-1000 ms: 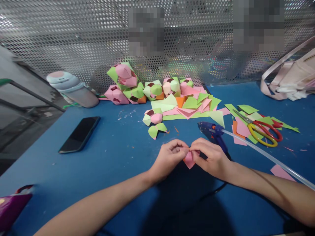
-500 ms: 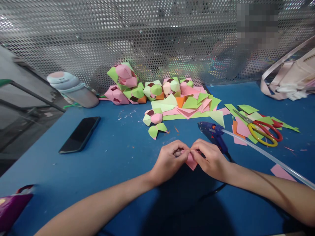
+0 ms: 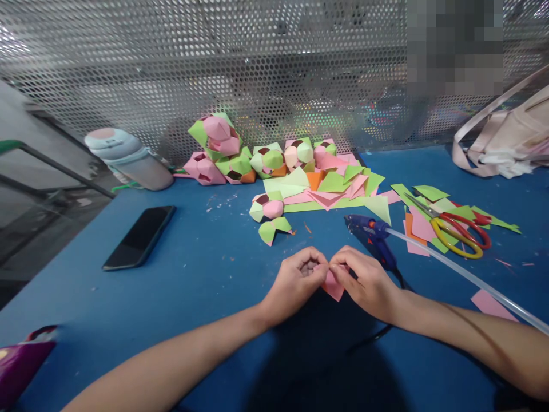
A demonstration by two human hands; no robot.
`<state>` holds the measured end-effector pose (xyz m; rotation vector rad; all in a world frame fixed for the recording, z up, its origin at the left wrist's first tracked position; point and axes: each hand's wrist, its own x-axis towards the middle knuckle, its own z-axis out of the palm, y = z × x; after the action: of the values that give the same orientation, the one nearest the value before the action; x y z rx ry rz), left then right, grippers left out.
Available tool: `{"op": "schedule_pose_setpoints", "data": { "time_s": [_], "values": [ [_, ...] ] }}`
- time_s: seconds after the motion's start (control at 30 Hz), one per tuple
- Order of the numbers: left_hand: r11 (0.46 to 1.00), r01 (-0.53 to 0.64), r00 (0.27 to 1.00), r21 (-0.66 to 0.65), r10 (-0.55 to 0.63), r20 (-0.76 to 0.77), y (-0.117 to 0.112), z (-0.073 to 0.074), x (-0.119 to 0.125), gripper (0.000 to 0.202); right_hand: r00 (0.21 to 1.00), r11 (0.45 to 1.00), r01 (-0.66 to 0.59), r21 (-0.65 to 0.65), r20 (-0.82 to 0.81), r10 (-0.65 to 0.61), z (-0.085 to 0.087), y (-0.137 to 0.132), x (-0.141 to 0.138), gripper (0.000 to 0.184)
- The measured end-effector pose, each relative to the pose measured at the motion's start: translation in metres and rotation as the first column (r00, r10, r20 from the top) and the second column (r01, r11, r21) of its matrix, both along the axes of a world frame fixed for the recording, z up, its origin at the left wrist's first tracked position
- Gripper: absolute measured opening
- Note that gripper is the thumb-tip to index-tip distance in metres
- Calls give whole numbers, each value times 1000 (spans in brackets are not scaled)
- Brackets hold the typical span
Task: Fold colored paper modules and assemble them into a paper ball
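Note:
Between my two hands is a small piece of pink paper (image 3: 334, 287), its lower corner hanging below the fingers. My left hand (image 3: 302, 280) pinches it between thumb and forefinger. From the other side my right hand (image 3: 362, 280) pinches it too, with the fingertips of both hands touching or nearly so. The paper's upper part is mostly hidden by the fingers. Just behind my right hand lies a blue glue gun (image 3: 373, 232) with a long clear glue stick (image 3: 463, 276) running out to the right. A small green folded paper piece (image 3: 274, 229) lies beyond my left hand.
Folded paper balls (image 3: 231, 163) stand along the perforated metal screen (image 3: 240, 74), beside a pile of cut paper (image 3: 334, 180). Scissors (image 3: 461, 232) rest on scraps at right. A phone (image 3: 139, 237) and a bottle (image 3: 132, 160) are at left, a bag (image 3: 514, 134) far right.
Both hands stay close together on the pink paper. The paper's lower corner has shifted slightly down and to the right, and the left fingers have curled a little differently.

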<state>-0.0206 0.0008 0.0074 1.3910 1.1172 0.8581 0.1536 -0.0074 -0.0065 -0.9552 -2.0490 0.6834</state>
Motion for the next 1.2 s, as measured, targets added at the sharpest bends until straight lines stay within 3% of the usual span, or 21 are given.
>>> {"op": "schedule_pose_setpoints", "data": {
  "time_s": [0.17, 0.5, 0.7, 0.87, 1.2],
  "values": [
    [999, 39, 997, -23, -37, 73, -1, 2, -1, 8, 1000, 998, 23, 59, -12, -22, 0, 1, 0, 12],
    [998, 14, 999, 58, -12, -36, -2, -5, 1, 6, 997, 991, 67, 114, 21, -70, -4, 3, -2, 22],
    [997, -22, 998, 78, 27, -54, 0, -8, -3, 7, 999, 1000, -31, 0, 13, 31, 0, 1, 1, 11],
    [995, -33, 999, 98, 31, 25, 2, -9, -2, 5, 998, 998, 53, -42, -15, -54, -1, 3, -1, 8],
    [995, 38, 999, 93, -35, -28, 2, -2, -3, 12, 994, 981, 106, -164, -17, -110, 5, 3, -1, 13]
  ]
}}
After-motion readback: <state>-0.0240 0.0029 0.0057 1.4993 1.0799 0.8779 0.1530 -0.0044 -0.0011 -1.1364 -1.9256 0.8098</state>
